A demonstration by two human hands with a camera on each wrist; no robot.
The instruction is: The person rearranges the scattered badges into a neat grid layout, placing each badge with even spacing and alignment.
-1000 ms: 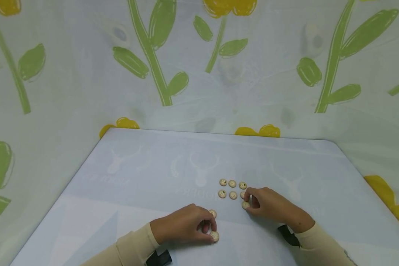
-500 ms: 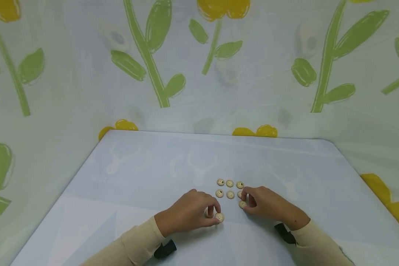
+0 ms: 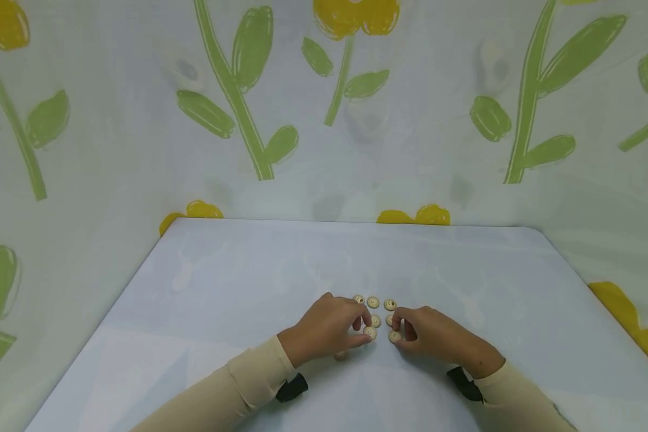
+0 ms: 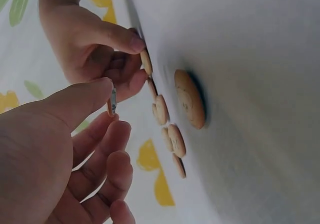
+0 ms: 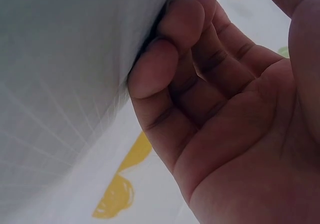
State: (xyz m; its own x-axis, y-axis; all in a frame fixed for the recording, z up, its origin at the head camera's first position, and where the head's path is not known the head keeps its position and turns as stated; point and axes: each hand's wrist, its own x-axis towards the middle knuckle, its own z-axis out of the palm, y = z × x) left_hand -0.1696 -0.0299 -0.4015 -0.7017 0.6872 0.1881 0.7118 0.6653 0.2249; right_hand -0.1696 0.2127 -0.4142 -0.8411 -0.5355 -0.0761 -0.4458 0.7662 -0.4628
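Pinched by its rim between my left hand's point(image 3: 326, 327) thumb and index finger is a small, round wooden disc point(image 3: 369, 332); in the left wrist view this disc point(image 4: 112, 102) is edge-on, off the table. Close by on the right, my right hand point(image 3: 437, 337) pinches another wooden disc point(image 3: 394, 336) lying on the table, also visible in the left wrist view. Just beyond both hands several like discs point(image 3: 373, 302) lie in two rows, partly covered by fingers. A loose disc point(image 4: 190, 99) with a drawn face lies below my left hand.
The pale table point(image 3: 221, 270) has faint deer-head prints. Behind it hangs a white cloth point(image 3: 410, 150) with green stems and yellow flowers. Dark straps point(image 3: 291, 388) sit at both wrists, below beige sleeves.
My left hand lifted a disc from the near side of the table and carried it forward and right, close to the rows. My right hand stays at its disc.
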